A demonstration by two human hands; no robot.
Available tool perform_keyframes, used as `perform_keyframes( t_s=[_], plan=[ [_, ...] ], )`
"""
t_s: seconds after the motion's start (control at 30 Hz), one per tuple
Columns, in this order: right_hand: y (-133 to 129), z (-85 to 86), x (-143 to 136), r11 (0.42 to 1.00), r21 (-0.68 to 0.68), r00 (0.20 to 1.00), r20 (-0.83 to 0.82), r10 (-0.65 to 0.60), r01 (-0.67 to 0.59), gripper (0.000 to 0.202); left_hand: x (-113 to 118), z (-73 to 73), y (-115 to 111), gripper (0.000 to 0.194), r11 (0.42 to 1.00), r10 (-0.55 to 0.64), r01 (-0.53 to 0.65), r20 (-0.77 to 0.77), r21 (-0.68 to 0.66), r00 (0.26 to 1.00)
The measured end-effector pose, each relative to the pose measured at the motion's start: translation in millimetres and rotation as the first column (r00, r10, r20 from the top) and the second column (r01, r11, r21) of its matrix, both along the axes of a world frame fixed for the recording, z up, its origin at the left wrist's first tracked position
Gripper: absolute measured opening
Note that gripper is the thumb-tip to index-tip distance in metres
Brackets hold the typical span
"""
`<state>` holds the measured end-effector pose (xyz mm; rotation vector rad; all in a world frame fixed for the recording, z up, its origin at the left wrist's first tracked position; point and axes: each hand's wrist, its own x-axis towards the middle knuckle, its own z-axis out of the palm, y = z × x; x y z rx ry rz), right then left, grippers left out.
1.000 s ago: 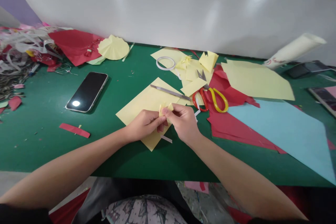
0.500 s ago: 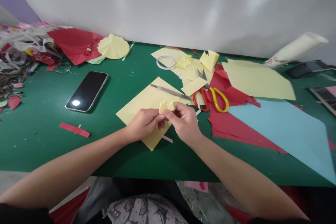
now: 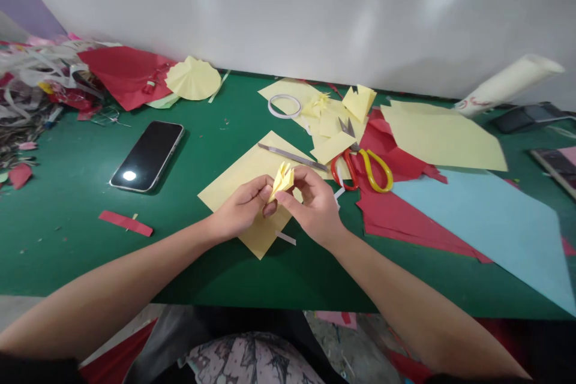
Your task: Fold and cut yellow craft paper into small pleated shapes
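Observation:
A small folded yellow paper piece (image 3: pixel 283 180) is held between both hands, its pointed tips facing up. My left hand (image 3: pixel 240 207) pinches its lower left side between thumb and fingers. On its right side, my right hand (image 3: pixel 312 204) grips it with thumb and bent fingers. Beneath the hands lies a pale yellow sheet (image 3: pixel 238 174), turned cornerwise, with a thin metal blade tool (image 3: pixel 292 156) across its upper part. A narrow white strip (image 3: pixel 286 238) rests by the sheet's lower right edge.
Scissors (image 3: pixel 378 171) with red and yellow handles lie right of the hands, near a tape ring (image 3: pixel 284 106) and yellow scraps. Red paper (image 3: pixel 405 222) and a blue sheet (image 3: pixel 499 222) cover the right. A phone (image 3: pixel 148 156) and red strip (image 3: pixel 126 223) lie left.
The folded yellow piece has turned more upright, and its pointed layers now show. My left hand has shifted slightly left and my right fingers have moved along the piece's right side.

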<state>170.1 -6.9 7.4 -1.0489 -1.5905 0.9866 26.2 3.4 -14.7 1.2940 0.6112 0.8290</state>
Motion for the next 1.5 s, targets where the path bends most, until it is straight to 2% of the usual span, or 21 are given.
perform_keyframes(
  t_s=[0.1,0.23,0.37,0.47,0.53,0.7,1.13,1.5],
  plan=[
    [-0.3,-0.5,-0.4,0.999,0.043,1.000,0.026,0.018,-0.019,0.009,-0.1,0.7,-1.3,0.020,0.999,-0.018,0.018,-0.011,-0.034,1.000],
    [-1.2,-1.1,-1.0,1.000,0.015,1.000,0.002,0.013,-0.013,0.009,0.1,3.0,-0.4,0.019,0.999,0.031,-0.028,-0.127,0.024,0.991],
    [0.5,-3.5,-0.6,0.998,0.020,0.998,0.004,-0.061,0.061,0.009,0.9,2.7,0.2,0.013,0.981,0.179,-0.157,-0.216,0.117,0.960],
    [2.1,-4.8,0.1,0.996,0.014,0.997,0.007,-0.083,0.083,0.009,0.5,2.0,-0.1,0.010,0.921,0.348,-0.285,-0.234,0.264,0.908],
    [2.6,-5.3,0.6,0.995,0.009,0.995,0.026,-0.097,0.097,0.010,-0.5,3.0,-0.2,0.009,0.892,0.391,-0.315,-0.203,0.324,0.898],
    [2.8,-7.1,0.6,0.995,0.006,0.993,0.063,-0.096,0.096,0.016,-3.0,8.3,0.0,0.013,0.899,0.341,-0.269,-0.168,0.347,0.925],
    [2.6,-4.1,0.4,0.998,0.065,0.992,0.119,-0.027,0.020,0.010,-3.2,8.0,1.8,0.010,0.865,0.380,-0.287,-0.163,0.411,0.911],
    [4.2,-3.8,-1.0,0.997,0.068,0.995,0.089,-0.036,0.030,0.006,-2.1,5.7,3.9,0.008,0.899,0.356,-0.302,-0.126,0.318,0.926]
  ],
)
